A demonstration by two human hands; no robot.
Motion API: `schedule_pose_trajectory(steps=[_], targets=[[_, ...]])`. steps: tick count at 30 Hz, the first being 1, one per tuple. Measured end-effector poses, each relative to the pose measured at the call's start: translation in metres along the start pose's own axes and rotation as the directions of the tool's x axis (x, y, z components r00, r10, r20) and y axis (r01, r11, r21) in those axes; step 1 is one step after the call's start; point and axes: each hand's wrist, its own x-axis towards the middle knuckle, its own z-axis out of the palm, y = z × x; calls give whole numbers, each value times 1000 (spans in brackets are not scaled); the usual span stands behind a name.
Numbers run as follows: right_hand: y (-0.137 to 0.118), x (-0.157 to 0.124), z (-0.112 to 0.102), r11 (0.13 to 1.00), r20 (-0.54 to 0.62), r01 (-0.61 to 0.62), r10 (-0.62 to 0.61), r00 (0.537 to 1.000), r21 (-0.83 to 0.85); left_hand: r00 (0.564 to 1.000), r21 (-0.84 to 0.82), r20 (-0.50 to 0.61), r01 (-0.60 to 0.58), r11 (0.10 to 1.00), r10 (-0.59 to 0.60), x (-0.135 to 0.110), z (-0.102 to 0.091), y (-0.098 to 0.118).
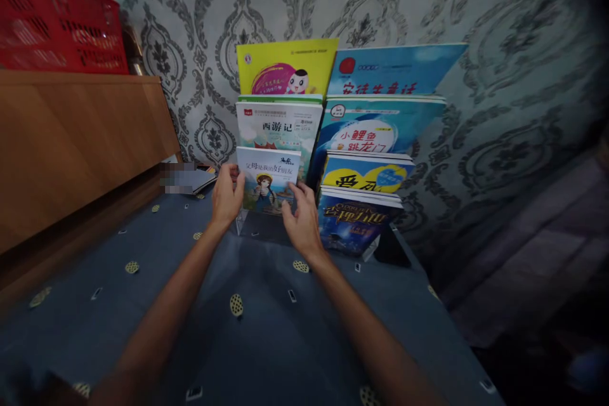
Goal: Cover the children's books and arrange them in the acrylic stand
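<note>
Small book (267, 183) (cartoon figure on cover): upright, leaning slightly back, front pos. of L col. of books, toward far edge of cloth-covered surface (257, 342). L hand (227, 195): at L side of small book, thumb at cover edge, fingers curled; grip narrow, holding that side. R hand (302, 216): at R side of same, index fingertip & thumb at cover's R portion; grip narrow, holding that side. Contact behind cover: hidden, can't tell.

L col., directly behind small book: white book (273, 119), then yellow book (288, 63) at rear, tallest pos.

R col., front to rear: dark blue book (352, 221), yellow-and-blue book (364, 172), teal book (328, 130), blue book (394, 63). All upright, stepped, covers fwd. R hand is just beside dark blue book.

Dark flat item (394, 250): R of dark blue book, by R edge of surface, toward far R corner. Loose printed matter (195, 179): toward far L corner, next to wooden cabinet (80, 146). Red basket (61, 19): atop cabinet. Patterned wall (200, 44): behind both cols.
</note>
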Motion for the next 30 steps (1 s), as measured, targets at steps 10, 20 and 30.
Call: schedule_pose_trajectory(steps=[10, 20, 30], targets=[[-9, -12, -5, 999, 41, 32, -32, 999, -4, 999, -48, -25, -28, 998, 27, -15, -5, 0], [-10, -22, -5, 999, 63, 43, -41, 997, -19, 1000, -40, 12, -23, 999, 24, -22, -14, -2], [-15, -36, -13, 1000, 56, 17, -16, 998, -14, 981, -75, -134, -153, 985, 142, -42, -38, 53]])
